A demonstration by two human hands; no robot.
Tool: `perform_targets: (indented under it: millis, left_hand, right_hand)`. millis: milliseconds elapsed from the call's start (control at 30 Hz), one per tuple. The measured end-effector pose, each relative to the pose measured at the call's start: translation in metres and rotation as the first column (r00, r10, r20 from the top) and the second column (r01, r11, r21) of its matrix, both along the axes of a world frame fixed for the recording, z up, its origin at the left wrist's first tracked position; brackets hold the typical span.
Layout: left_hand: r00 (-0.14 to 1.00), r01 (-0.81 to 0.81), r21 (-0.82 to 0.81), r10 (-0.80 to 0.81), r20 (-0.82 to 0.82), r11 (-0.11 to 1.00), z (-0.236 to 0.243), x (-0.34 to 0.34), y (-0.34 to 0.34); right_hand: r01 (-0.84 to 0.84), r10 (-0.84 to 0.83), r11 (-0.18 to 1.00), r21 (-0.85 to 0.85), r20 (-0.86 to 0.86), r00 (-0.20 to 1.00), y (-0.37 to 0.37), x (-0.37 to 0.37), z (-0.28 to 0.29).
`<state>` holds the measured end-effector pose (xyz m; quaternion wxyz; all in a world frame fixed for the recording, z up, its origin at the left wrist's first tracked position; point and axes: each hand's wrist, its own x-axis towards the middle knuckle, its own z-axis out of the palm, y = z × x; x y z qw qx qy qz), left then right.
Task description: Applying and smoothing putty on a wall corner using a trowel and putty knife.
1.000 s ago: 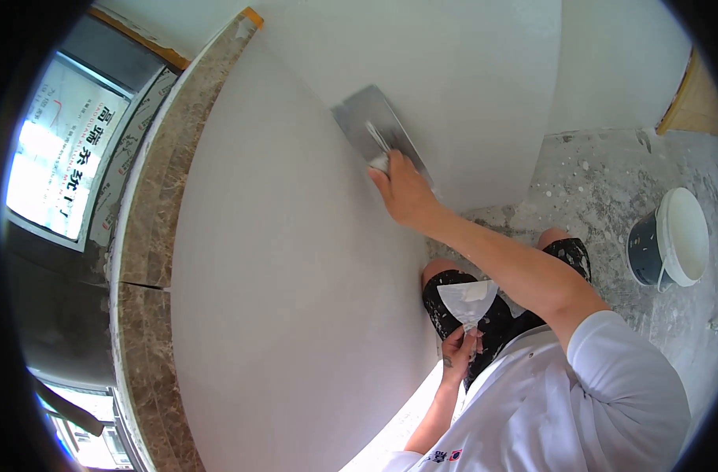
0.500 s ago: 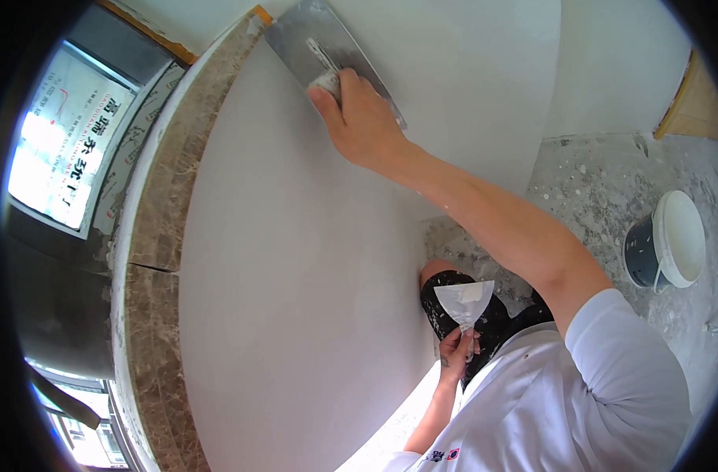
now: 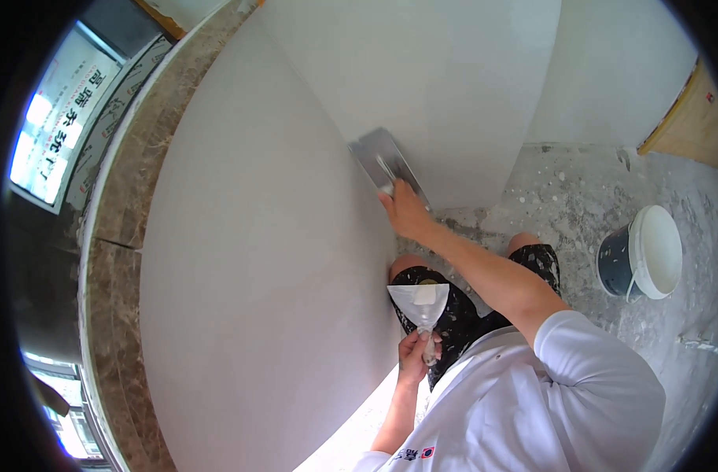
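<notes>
My right hand (image 3: 408, 211) is closed round the handle of a rectangular steel plastering trowel (image 3: 381, 151). The trowel's blade lies against the pale wall (image 3: 272, 197) low in the corner, where it meets the adjoining wall (image 3: 445, 86). Closer to my body, my left hand (image 3: 414, 355) grips the handle of a wide putty knife (image 3: 422, 303), its flared blade pointing away from me. A whitish patch of filler sits on that blade, which is above my paint-spotted dark shorts (image 3: 453, 318).
A dark bucket with a white rim (image 3: 656, 252) stands on the splattered concrete floor (image 3: 571, 197) at the right. A brown marble sill (image 3: 115, 307) tops the wall on the left, beside a window (image 3: 64, 118). A wooden board (image 3: 693, 118) is at the far right.
My right hand has brought the trowel down along the corner, from near the sill toward the floor. The left hand keeps its hold on the putty knife. The whole view has shifted slightly.
</notes>
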<state>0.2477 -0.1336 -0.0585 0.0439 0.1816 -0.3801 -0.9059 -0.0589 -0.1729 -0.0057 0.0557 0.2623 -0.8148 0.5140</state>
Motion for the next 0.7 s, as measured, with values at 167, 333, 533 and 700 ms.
perform_targets:
  millis: [167, 333, 533, 700]
  left_hand:
    - [0.999, 0.005, 0.004, -0.005, -0.053, 1.000, 0.008, 0.006, -0.013]
    - [0.996, 0.089, -0.053, -0.090, -0.022, 0.995, 0.012, -0.018, -0.009]
    - [0.994, 0.085, -0.062, -0.089, -0.062, 0.994, 0.025, -0.030, 0.007]
    - [0.995, 0.085, -0.057, -0.087, -0.042, 0.995, 0.018, -0.025, 0.008]
  right_hand:
    - [-0.009, 0.011, 0.995, -0.102, 0.015, 1.000, 0.071, 0.012, 0.043]
    - [-0.101, 0.076, 0.919, -0.381, -0.079, 0.994, 0.061, -0.007, 0.151]
    - [-0.159, 0.104, 0.909, -0.385, -0.161, 0.981, 0.021, -0.017, 0.257]
    - [-0.153, 0.111, 0.928, -0.339, -0.141, 0.984, -0.002, -0.023, 0.284]
